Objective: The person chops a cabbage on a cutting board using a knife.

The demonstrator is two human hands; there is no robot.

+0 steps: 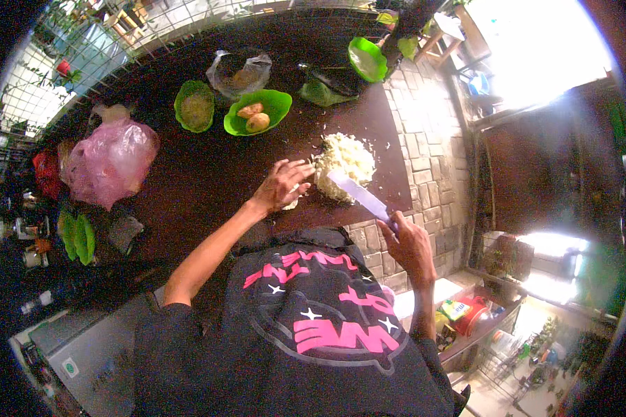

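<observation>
A heap of finely shredded, pale vegetable (346, 158), perhaps cabbage, lies on the dark brown table (209, 167), with loose shreds scattered round it. My right hand (410, 247) is closed round the handle of a knife (363, 196). The knife's pale lilac blade slants up and left, its end over the heap's lower part. At the heap's left edge is my left hand (284, 185), fingers stretched toward the shreds. Under its palm shows a small pale piece (293, 200), partly hidden; I cannot tell whether the hand presses on it.
Beyond the heap stand a green bowl (277, 104) with two brownish lumps, another green bowl (195, 90) of fine contents, a clear plastic bag (240, 73) and a green bowl (366, 50) with whitish contents. A pink plastic bag (111, 156) sits left. Paving (424, 153) borders the table's right edge.
</observation>
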